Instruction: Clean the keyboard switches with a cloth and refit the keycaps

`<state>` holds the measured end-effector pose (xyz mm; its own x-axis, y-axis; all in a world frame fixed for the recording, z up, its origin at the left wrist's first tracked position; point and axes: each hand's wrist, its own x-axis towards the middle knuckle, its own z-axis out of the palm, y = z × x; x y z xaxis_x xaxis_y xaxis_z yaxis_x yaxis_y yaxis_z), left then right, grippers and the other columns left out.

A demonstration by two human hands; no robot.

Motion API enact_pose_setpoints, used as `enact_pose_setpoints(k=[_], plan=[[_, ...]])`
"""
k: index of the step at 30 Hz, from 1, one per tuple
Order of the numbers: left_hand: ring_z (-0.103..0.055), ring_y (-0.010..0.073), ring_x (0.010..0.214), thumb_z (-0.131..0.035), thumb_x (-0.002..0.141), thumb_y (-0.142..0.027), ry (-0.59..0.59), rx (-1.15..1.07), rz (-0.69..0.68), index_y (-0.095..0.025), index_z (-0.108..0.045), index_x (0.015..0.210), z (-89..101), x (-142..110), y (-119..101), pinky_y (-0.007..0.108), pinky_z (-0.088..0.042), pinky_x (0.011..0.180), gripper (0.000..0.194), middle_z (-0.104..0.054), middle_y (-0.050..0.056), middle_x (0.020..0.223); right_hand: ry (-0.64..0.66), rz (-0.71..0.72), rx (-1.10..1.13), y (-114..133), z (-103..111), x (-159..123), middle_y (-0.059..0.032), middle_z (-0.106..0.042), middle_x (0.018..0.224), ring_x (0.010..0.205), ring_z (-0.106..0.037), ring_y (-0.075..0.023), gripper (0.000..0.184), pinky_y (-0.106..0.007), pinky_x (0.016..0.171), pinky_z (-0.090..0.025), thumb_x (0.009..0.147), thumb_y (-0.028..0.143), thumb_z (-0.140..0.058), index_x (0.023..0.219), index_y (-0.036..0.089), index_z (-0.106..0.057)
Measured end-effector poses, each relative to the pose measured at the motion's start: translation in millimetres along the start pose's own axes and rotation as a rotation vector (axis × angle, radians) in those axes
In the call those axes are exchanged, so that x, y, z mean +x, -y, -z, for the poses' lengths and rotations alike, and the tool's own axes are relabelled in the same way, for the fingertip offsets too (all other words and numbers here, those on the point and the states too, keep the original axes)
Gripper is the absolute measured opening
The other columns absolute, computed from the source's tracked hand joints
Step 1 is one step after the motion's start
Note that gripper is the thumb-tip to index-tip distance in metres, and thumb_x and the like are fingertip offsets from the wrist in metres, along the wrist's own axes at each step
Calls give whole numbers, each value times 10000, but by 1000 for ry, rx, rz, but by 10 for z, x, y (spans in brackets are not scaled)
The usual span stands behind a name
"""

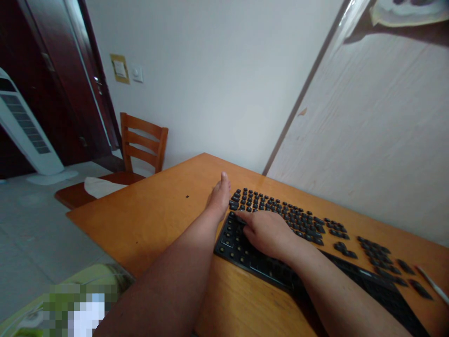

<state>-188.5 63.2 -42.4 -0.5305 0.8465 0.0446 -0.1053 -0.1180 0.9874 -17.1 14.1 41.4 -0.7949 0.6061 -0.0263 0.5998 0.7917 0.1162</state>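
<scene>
A black keyboard base (257,269) lies slantwise on the wooden table, its round key sockets mostly bare. My right hand (268,231) is over its left end, index finger stretched out and touching the far left corner by a small black keycap (232,214). The other fingers curl under, and nothing shows in them. Just past that corner, my left hand (220,194) stands on edge beside the keycaps, thumb up and fingers partly hidden. It appears to hold nothing. Loose black keycaps (298,216) lie in rows behind the base. My right forearm covers part of the base.
One small dark piece (187,196) lies apart on the table (154,220). At the far right is a thin white stick (433,283). A wooden chair (143,142) stands beyond the left edge, and a white tower fan (30,131) stands by the dark door. Walls border the table's back.
</scene>
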Motion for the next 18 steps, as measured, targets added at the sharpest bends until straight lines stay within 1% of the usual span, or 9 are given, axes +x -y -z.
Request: enact_pose_setpoints(k=[7, 12, 18], plan=[[-552, 293, 1294, -161, 848, -835, -10, -13, -3, -164, -550, 1339, -9, -22, -12, 366, -490, 1005, 918, -579, 177, 1395, 5, 26, -4, 4, -27, 4, -89, -766, 975, 892, -713, -267, 482, -368, 761, -498, 893, 256, -437, 1335, 322, -616], [-569, 287, 1276, -186, 829, -856, -12, -15, -9, -173, -580, 1292, 2, 4, 26, 358, -484, 1010, 914, -595, 169, 1378, 10, 7, 1, 28, -51, 31, -96, -762, 1010, 913, -713, -276, 485, -369, 759, -503, 885, 257, -439, 1332, 316, -620], [-561, 287, 1284, -202, 823, -860, -13, -47, -1, -171, -576, 1296, -9, -22, 1, 356, -490, 1003, 916, -582, 171, 1393, -6, 26, 25, 4, -19, 9, -89, -765, 981, 910, -715, -275, 489, -362, 764, -505, 875, 261, -450, 1328, 311, -627]])
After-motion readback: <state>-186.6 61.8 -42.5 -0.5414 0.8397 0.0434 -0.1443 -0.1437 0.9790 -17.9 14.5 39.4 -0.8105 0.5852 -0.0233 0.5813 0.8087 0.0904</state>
